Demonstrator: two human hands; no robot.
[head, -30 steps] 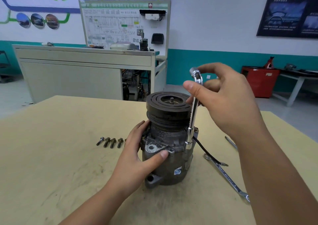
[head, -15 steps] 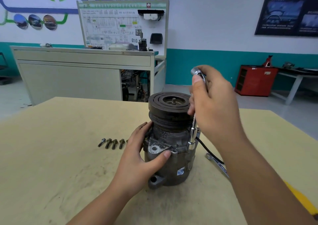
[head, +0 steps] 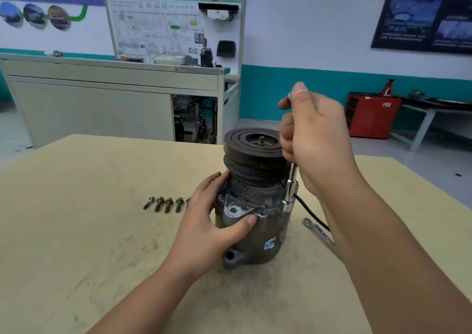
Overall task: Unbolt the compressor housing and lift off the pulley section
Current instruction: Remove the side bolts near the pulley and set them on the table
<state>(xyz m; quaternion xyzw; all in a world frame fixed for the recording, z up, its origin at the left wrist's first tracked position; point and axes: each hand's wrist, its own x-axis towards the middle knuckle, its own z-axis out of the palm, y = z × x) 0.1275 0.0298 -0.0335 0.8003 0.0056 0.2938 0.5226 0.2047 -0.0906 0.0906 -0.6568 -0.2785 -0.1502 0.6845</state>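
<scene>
A grey compressor (head: 255, 234) stands upright on the wooden table (head: 76, 231), its dark grooved pulley (head: 252, 149) on top. My left hand (head: 212, 221) wraps the housing from the left, thumb across the front flange. My right hand (head: 314, 139) grips the upper part of a chrome socket wrench (head: 288, 193) that stands upright against the housing's right side, its socket end down at the flange. The wrench's top is mostly hidden by my fingers.
Several loose bolts (head: 166, 204) lie in a row left of the compressor. A combination spanner (head: 319, 231) and a black cable (head: 309, 209) lie to its right, partly under my right arm. A grey workbench (head: 102, 98) and a red cabinet (head: 373, 114) stand behind the table.
My right hand has closed down around the wrench and turned on its top, now covering most of the shaft. The left hand stays on the housing.
</scene>
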